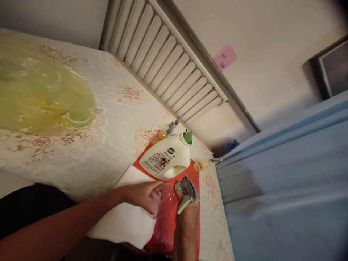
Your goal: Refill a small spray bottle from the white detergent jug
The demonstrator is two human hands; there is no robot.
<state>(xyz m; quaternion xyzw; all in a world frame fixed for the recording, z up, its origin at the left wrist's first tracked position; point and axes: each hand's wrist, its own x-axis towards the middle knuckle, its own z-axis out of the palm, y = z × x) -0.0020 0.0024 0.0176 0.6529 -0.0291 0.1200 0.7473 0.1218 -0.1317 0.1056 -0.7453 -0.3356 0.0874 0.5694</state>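
left hand point(143, 197) cupping clear bottle point(164, 201), right hand point(189, 215) gripping sprayer point(186, 194)

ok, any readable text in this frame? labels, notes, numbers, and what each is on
Nothing reads cleanly.
Pink sticky note on the wall: handwritten marks, too small to read.
White detergent jug label: round dark logo and a picture, print blurred.
Clear spray bottle in both hands: no text visible.

Both forearms are bare, no sleeves, rings or watch showing on the left hand point(143, 197) or right hand point(189, 217). Dark clothing point(29, 206) shows lower left.
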